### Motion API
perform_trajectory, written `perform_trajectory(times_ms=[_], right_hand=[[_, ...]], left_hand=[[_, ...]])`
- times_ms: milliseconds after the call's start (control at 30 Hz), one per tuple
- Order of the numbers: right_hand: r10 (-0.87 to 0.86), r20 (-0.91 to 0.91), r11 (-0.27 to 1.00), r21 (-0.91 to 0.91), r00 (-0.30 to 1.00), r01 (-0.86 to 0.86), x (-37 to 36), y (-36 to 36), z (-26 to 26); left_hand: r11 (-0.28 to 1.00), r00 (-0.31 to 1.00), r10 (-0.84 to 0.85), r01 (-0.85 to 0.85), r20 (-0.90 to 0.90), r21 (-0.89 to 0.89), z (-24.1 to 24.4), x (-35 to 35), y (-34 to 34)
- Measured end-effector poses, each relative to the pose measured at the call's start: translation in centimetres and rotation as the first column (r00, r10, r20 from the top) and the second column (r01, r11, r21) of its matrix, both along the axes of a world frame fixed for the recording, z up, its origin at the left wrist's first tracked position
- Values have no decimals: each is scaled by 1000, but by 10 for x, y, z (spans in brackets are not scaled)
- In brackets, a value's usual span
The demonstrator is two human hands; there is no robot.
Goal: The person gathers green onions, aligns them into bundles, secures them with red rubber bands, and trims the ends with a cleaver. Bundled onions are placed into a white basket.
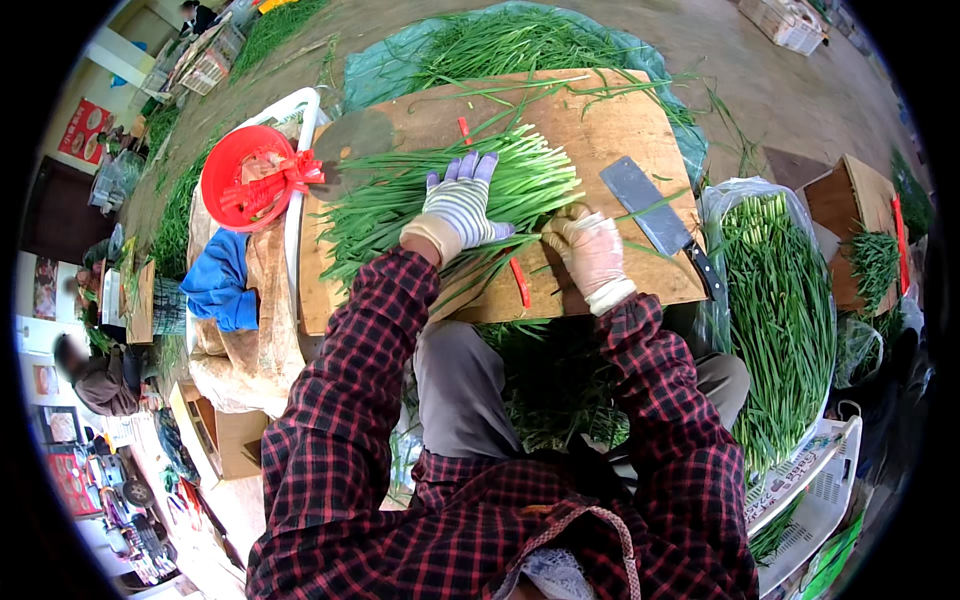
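Observation:
A thick bundle of garlic chives (375, 191) lies across a wooden board (637, 247), its pale stem ends pointing right. My left hand (459, 201), in a striped knit glove, presses flat on top of the bundle with the fingers a little apart. At the lower stem ends, my right hand (589, 251), in a pale thin glove, has its fingers bent together on the end of a single chive stalk (521, 238). A red tie strip (520, 281) runs beneath the bundle, its ends showing above and below. Right of my hands lies a cleaver (646, 206) with a black handle.
On the left, a red bucket (247, 180) holds red strips beside a blue cloth (221, 281). Loose chives (517, 45) lie on green sheeting beyond the board. A plastic-lined crate of chives (780, 322) stands at right. Other people (105, 375) are at far left.

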State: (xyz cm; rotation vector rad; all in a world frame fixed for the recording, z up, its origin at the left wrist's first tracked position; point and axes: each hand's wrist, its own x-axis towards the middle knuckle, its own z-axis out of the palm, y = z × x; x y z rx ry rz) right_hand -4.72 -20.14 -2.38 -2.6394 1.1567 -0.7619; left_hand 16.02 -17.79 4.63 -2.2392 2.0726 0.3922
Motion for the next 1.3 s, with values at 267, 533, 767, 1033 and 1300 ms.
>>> perform_trajectory(times_ms=[267,533,767,1033,1300], right_hand=[[-208,-149,978,-23,967,207,6,-30,0],[-308,-41,951,16,951,308,-19,19,-5],[530,-692,822,562,491,-95,-50,114,36],[-1,-27,983,184,1000,6,6,67,41],[-145,158,945,314,977,89,29,63,24]], left_hand=[[995,999,25,-28,36,99,10,-8,0],[996,986,84,-82,144,-22,-9,-27,19],[999,995,29,-25,100,-38,-10,-14,7],[997,996,-66,64,66,35,8,-3,-14],[992,993,-98,92,69,89,1,15,-18]])
